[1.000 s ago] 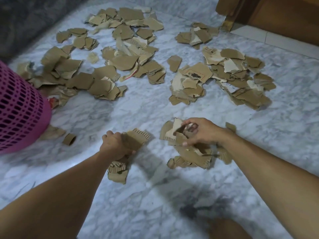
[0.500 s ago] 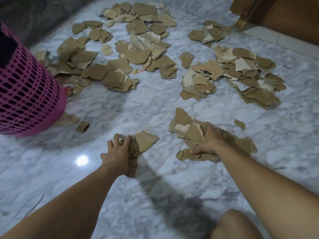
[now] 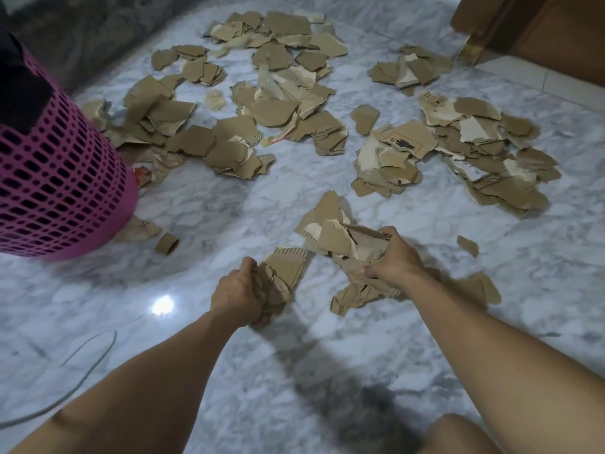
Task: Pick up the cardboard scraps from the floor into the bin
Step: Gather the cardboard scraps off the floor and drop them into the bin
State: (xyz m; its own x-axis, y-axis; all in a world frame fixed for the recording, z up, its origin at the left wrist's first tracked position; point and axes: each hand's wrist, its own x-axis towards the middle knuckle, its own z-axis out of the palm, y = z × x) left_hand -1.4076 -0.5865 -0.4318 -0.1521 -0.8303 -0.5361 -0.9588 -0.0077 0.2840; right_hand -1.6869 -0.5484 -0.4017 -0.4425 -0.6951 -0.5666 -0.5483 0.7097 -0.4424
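We kneel on a marble floor (image 3: 203, 204) with both hands full. Our left hand (image 3: 237, 294) has its fingers curled round a small stack of cardboard pieces (image 3: 283, 278), squeezing them edge-on. Our right hand (image 3: 394, 257) clutches a bigger, looser bundle of scraps (image 3: 340, 239), thumb underneath and fingers over the top, with torn ends sticking out above and below the grip.

The risk, as we judge it, lies in that right-hand bundle: the pieces are uneven and only partly pinned, so a quick lift or swing toward the bin could shed the outer ones back onto the floor. Several scraps just behind the right wrist (image 3: 481, 286) already lie outside the grip and may be left behind. The left stack looks tighter, though its lower pieces could slip if the squeeze eases.

The pink bin (image 3: 62, 178) stands well to the left, its lattice wall facing us. Its opening is out of view, so we cannot tell what it holds. Something dark sits at its upper edge, unclear from here. A rolled scrap (image 3: 167, 244) and a flat one (image 3: 139, 229) lie just beside its base.

Beyond our hands, most of the work remains: heaps of torn cardboard (image 3: 262, 103) cover the floor ahead, with another spread at right (image 3: 474, 149).
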